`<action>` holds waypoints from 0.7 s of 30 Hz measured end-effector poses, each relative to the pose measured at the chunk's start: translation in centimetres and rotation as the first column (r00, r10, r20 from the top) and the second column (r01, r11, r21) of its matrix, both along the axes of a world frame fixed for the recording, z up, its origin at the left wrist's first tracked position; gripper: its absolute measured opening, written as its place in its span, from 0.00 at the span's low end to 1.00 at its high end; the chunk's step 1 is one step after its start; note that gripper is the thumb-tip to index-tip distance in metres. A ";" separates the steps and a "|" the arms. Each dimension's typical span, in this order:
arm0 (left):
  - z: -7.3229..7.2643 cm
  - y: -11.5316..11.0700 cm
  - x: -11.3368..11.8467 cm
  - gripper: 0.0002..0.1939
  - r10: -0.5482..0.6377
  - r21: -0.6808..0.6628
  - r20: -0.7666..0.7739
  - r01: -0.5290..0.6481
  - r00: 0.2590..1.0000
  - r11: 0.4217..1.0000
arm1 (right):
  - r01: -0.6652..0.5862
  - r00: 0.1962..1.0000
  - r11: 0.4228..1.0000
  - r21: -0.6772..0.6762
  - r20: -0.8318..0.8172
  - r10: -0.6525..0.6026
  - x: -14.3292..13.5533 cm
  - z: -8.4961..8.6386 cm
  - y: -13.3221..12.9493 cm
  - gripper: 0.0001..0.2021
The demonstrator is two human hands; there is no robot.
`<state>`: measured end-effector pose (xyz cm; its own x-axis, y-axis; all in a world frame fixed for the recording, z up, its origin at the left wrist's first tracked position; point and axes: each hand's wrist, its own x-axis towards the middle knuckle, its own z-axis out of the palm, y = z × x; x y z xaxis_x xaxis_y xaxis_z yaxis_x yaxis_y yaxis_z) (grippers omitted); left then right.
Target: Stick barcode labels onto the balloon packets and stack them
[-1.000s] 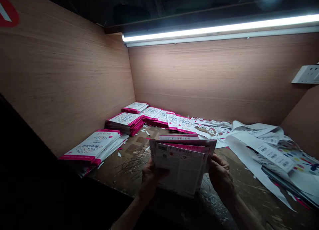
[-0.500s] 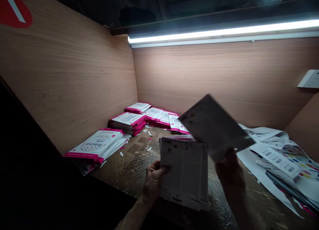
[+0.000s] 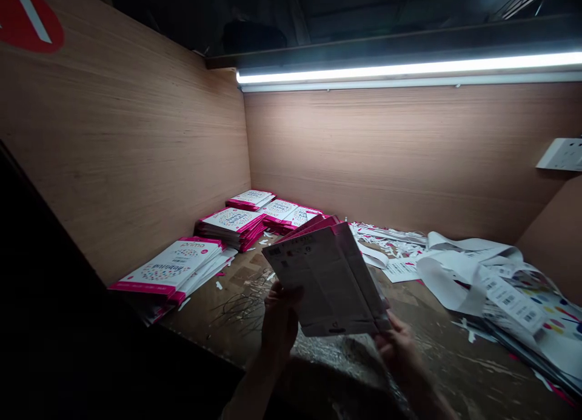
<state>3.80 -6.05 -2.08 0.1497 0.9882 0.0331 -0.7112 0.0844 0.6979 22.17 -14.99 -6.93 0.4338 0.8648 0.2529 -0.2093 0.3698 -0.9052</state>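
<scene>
A small stack of flat packets (image 3: 325, 280) is held up over the worktop, tilted, with its grey-looking printed back towards me and pink edges showing at the top. My left hand (image 3: 280, 317) grips the stack's left edge, thumb over the near face. At the lower right corner, my right hand (image 3: 394, 342) has its fingers closed on the packets' edge. Further left lie piles of white and pink packets printed with coloured dots, among them a front pile (image 3: 175, 265) and a taller pile (image 3: 234, 221) behind it.
Wooden panels enclose the worktop (image 3: 245, 280) at the left, back and right. White paper strips and label sheets (image 3: 464, 274) heap up on the right, with paper scraps (image 3: 386, 241) along the back. A lit tube (image 3: 409, 68) runs overhead; a socket (image 3: 561, 154) is on the right.
The separate packet in my right hand has come down to the stack, and both hands now hold it together. The stack has risen and tilted. More scraps at the back are visible.
</scene>
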 end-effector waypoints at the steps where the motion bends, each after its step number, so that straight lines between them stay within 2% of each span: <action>1: 0.5 0.1 -0.2 0.15 0.015 0.064 -0.038 -0.013 0.999 0.998 | 0.028 0.999 1.000 -0.006 -0.022 -0.028 1.4 0.5 -0.1 0.15; 3: 0.8 0.3 -0.2 0.14 0.031 0.149 -0.106 -0.015 0.994 0.989 | 0.127 0.992 0.990 0.057 -0.027 -0.126 3.7 1.6 -0.1 0.20; 5: 0.4 0.2 0.3 0.13 0.004 0.181 -0.161 0.025 0.987 0.983 | 0.089 0.994 0.993 0.076 0.056 -0.093 4.3 2.8 -0.1 0.30; 7: -0.3 -0.3 1.0 0.12 -0.042 0.174 -0.220 0.081 0.975 0.981 | 0.004 0.990 1.000 -0.002 0.143 -0.003 3.3 3.6 0.0 0.36; 9: -0.7 -0.8 1.4 0.16 -0.110 0.154 -0.280 0.158 0.954 0.975 | 0.008 0.988 0.996 -0.083 0.157 0.006 1.8 3.9 0.0 0.33; 12: -0.5 -1.4 1.5 0.32 -0.224 0.164 -0.310 0.284 0.924 0.945 | 0.089 0.990 0.988 -0.127 0.123 -0.073 0.4 3.4 -0.3 0.29; 14: -0.2 -1.8 1.5 0.34 -0.248 0.189 -0.330 0.322 0.911 0.928 | 0.135 0.984 0.979 -0.153 0.137 -0.114 0.1 2.9 -0.7 0.28; 16: -0.5 -2.3 1.5 0.32 -0.177 0.198 -0.385 0.268 0.906 0.943 | 0.209 0.964 0.962 -0.174 0.202 -0.173 -0.2 2.3 -1.3 0.27; 19: -1.7 -3.2 1.4 0.31 -0.021 0.197 -0.469 0.128 0.883 0.972 | 0.309 0.924 0.937 -0.162 0.285 -0.256 -0.6 1.8 -2.1 0.23; 21: -2.4 -3.5 1.2 0.28 -0.042 0.181 -0.526 0.160 0.849 0.970 | 0.281 0.924 0.944 -0.174 0.313 -0.217 -0.8 1.9 -2.5 0.18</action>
<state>4.99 -9.58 -4.53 0.3019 0.9448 0.1272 -0.2395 -0.0540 0.9694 21.34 -17.51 -5.06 0.5785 0.7850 0.2215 0.1438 0.1691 -0.9750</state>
